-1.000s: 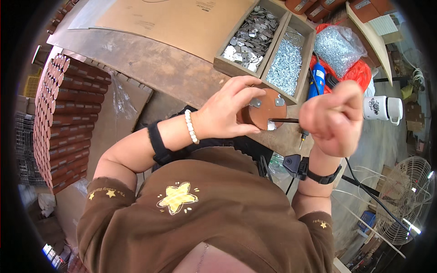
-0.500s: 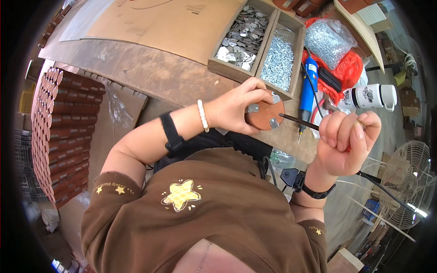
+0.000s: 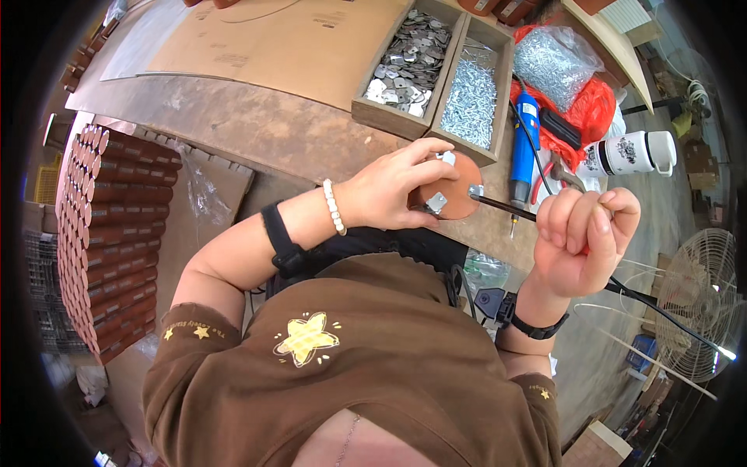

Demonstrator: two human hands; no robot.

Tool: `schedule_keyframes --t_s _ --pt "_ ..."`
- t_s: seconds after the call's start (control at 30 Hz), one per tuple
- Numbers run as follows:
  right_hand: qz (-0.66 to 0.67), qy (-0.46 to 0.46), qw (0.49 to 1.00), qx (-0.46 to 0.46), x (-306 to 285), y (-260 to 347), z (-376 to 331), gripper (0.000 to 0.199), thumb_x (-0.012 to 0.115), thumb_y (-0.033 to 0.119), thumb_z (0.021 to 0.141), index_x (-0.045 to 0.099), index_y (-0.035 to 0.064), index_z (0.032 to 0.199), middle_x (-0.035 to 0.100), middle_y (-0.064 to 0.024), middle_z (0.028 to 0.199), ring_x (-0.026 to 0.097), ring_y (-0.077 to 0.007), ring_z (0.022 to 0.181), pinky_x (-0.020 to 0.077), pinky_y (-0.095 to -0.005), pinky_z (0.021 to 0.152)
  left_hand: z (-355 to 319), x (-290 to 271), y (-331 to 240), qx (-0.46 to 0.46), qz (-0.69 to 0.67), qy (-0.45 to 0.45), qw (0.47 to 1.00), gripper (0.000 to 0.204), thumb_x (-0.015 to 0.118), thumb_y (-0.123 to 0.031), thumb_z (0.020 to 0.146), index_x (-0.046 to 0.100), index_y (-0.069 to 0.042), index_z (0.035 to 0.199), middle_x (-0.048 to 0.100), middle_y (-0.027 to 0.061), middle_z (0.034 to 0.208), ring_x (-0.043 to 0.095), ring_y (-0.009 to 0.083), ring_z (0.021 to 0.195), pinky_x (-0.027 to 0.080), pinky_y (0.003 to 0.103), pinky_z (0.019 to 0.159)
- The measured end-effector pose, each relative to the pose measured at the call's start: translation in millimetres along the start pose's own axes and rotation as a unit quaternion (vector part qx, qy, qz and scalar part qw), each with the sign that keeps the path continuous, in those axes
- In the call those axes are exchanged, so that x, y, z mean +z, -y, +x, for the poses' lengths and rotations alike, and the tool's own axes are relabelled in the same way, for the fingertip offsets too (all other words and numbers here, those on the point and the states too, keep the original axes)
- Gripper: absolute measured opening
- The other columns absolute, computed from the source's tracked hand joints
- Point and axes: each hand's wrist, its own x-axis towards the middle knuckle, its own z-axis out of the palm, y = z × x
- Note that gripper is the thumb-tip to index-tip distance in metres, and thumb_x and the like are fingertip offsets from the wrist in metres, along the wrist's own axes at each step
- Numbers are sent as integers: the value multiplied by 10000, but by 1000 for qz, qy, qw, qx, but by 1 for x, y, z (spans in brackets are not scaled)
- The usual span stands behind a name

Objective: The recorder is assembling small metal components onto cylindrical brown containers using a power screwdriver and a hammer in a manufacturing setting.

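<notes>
My left hand (image 3: 405, 183) grips the side of a round, reddish-brown piece (image 3: 459, 175) near the table's front edge. Small silver metal tabs (image 3: 436, 204) sit around its flat face. In my right hand (image 3: 587, 241), the fingers are wrapped round a thin dark rod-like tool (image 3: 510, 208). Its tip meets the tab on the right side of the round piece. My fist hides the tool's handle, so its exact kind cannot be made out.
Behind the hands, a wooden box (image 3: 389, 117) holds metal tabs and screws. Right of it lie a blue electric screwdriver (image 3: 527, 132), a bag of screws (image 3: 556, 66) and a white bottle (image 3: 634, 153). Stacked brown cylinders (image 3: 117, 241) stand at left, a fan (image 3: 700, 303) at right.
The round piece has turned in my left hand, so its tabs sit at different places. The tool's tip has shifted from the bare face beside a tab onto a tab.
</notes>
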Motion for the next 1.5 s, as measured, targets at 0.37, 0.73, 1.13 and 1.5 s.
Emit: schedule_keyframes --t_s 0.37,0.73,1.13,1.5 --pt "10 3 1000 8 6 -4 -5 139 389 9 804 385 16 943 324 3 464 320 -104 399 292 -250 380 1 18 0 3 18 -99 995 632 797 -121 457 521 -106 1026 404 156 1072 460 313 956 425 358 796" --pt "24 18 999 20 7 -20 0 127 386 -7 807 383 4 934 328 -2 475 314 -93 405 284 -237 377 -4 18 -11 -6 82 -163 983 593 798 -118 481 535 -69 1011 362 179 1172 467 310 979 441 337 776" --pt "6 11 1000 22 8 -25 1 97 386 -9 811 390 -10 908 341 -1 488 317 -84 409 297 -237 384 -7 19 -13 9 29 -173 985 388 759 -116 511 564 -52 841 425 155 1135 438 331 1000 403 376 812" --pt "32 99 990 94 10 -25 16 133 458 -25 759 398 -7 876 398 3 515 342 -66 431 290 -218 413 -6 21 -9 60 78 -190 977 349 770 -92 501 577 -43 789 492 156 1102 433 359 1060 394 401 848"
